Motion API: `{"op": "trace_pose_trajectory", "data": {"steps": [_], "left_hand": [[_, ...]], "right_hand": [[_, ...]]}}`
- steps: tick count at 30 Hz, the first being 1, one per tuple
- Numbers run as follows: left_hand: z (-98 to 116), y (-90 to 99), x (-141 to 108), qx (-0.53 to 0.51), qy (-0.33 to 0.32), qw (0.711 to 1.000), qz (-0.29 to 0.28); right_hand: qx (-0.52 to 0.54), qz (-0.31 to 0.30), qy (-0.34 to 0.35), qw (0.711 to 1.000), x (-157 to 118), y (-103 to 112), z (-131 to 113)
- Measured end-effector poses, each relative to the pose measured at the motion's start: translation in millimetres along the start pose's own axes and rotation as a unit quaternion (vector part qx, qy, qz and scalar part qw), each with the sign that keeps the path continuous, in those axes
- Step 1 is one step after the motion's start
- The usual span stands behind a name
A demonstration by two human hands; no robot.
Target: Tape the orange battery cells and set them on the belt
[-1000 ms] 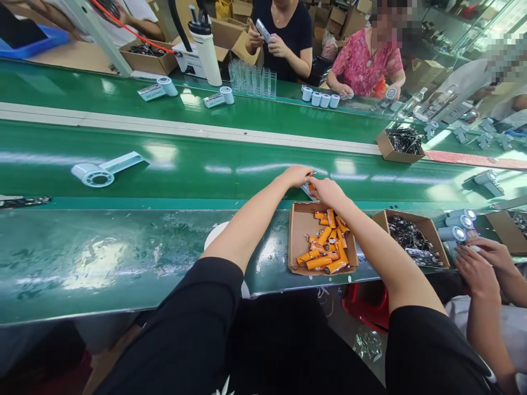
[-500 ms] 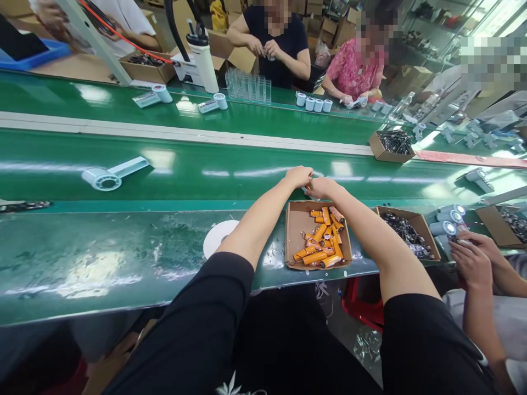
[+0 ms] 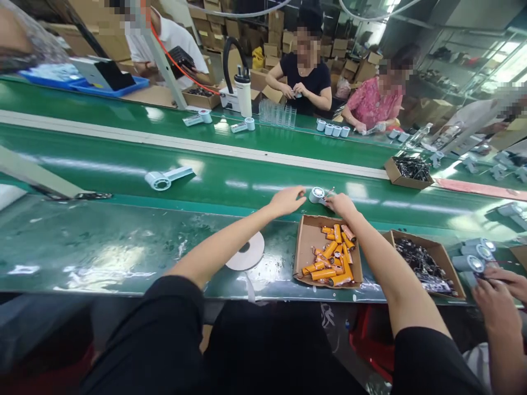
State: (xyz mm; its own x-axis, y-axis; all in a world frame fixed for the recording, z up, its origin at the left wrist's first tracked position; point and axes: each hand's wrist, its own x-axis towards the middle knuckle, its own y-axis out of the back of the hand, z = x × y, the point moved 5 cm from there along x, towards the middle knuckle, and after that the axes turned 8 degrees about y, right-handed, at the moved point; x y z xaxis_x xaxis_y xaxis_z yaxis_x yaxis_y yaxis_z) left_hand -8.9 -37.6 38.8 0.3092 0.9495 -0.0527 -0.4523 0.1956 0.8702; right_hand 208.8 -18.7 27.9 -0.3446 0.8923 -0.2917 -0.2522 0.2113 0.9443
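Note:
Past the box of orange batteries, a light-blue fan housing (image 3: 317, 194) lies on the green belt (image 3: 247, 170). My right hand (image 3: 341, 205) pinches its handle end, where thin wires stick up. My left hand (image 3: 289, 199) hovers just left of the housing, fingers apart, holding nothing. The orange batteries (image 3: 329, 249) lie jumbled in an open cardboard box (image 3: 302, 241) below my right hand. Left of that box is a white tape roll (image 3: 255, 251), partly behind my left forearm.
Another fan housing (image 3: 160, 181) lies on the belt at left. Boxes of dark parts (image 3: 428, 263) stand at right, beside a co-worker's hands (image 3: 496, 296). A metal post (image 3: 37, 173) slants in at left. People sit across the belt.
My left hand has moved left, away from my right hand, and opened. The fan housing between them now shows. The camera view has shifted, showing more of the left and far side.

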Motion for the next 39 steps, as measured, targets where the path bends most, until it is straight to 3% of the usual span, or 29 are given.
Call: {"op": "trace_pose_trajectory", "data": {"steps": [5,7,9,11,15,18,20,22,24,26,27,29,31,32,34,36,39], "left_hand": [[-104.7,11.0,-149.1,0.082,0.03,0.996,-0.014],[-138.1,9.8,-196.2,0.099,0.013,0.994,-0.044],[-156.5,3.9,-226.6,0.108,-0.028,0.991,-0.077],[-164.4,-1.9,-238.7,0.126,-0.061,0.986,-0.092],[-155.4,1.6,-234.2,0.142,-0.077,0.986,-0.043],[-116.1,15.2,-241.5,0.106,-0.13,0.983,0.07],[-86.3,23.5,-253.4,0.063,-0.169,0.973,0.143],[-65.2,29.2,-263.1,0.025,-0.188,0.962,0.196],[-54.9,32.0,-266.9,0.005,-0.199,0.954,0.222],[-53.8,33.8,-265.7,-0.009,-0.21,0.952,0.223],[-56.1,35.1,-264.3,-0.017,-0.209,0.953,0.22],[-64.8,39.9,-262.0,-0.036,-0.187,0.958,0.216],[-74.8,47.0,-263.0,-0.057,-0.149,0.959,0.233],[-78.8,50.1,-264.6,-0.066,-0.132,0.958,0.245],[-82.7,53.1,-268.3,-0.076,-0.113,0.956,0.261],[-81.0,50.5,-270.0,-0.071,-0.115,0.957,0.257],[-71.8,40.9,-268.4,-0.054,-0.147,0.959,0.237]], "right_hand": [[0.04,0.01,-0.003,0.999,3.5,-10.0,7.8],[0.045,0.012,0.008,0.999,0.0,-9.5,11.7],[0.039,0.019,0.011,0.999,-4.6,-4.4,16.1],[0.027,0.039,-0.001,0.999,-8.2,5.0,19.3],[0.008,0.107,-0.06,0.992,-28.5,26.5,3.1],[0.142,0.192,-0.024,0.971,-76.4,35.8,-47.5],[0.349,0.175,0.097,0.916,-116.8,31.4,-101.5],[0.496,0.055,0.236,0.834,-157.6,18.6,-164.4],[0.564,-0.021,0.339,0.753,-194.0,5.2,-216.8],[0.567,-0.027,0.419,0.709,-220.3,-9.7,-251.9],[0.537,-0.015,0.445,0.716,-229.0,-18.8,-262.3],[0.427,0.002,0.457,0.78,-237.5,-38.1,-268.9],[0.337,0.013,0.427,0.839,-236.4,-47.8,-254.2],[0.325,0.027,0.403,0.855,-233.6,-45.9,-239.9],[0.323,0.08,0.33,0.883,-224.5,-31.8,-201.7],[0.267,0.116,0.211,0.933,-213.7,-16.3,-161.0],[0.135,0.038,0.058,0.988,-201.2,-10.0,-123.3]]}}
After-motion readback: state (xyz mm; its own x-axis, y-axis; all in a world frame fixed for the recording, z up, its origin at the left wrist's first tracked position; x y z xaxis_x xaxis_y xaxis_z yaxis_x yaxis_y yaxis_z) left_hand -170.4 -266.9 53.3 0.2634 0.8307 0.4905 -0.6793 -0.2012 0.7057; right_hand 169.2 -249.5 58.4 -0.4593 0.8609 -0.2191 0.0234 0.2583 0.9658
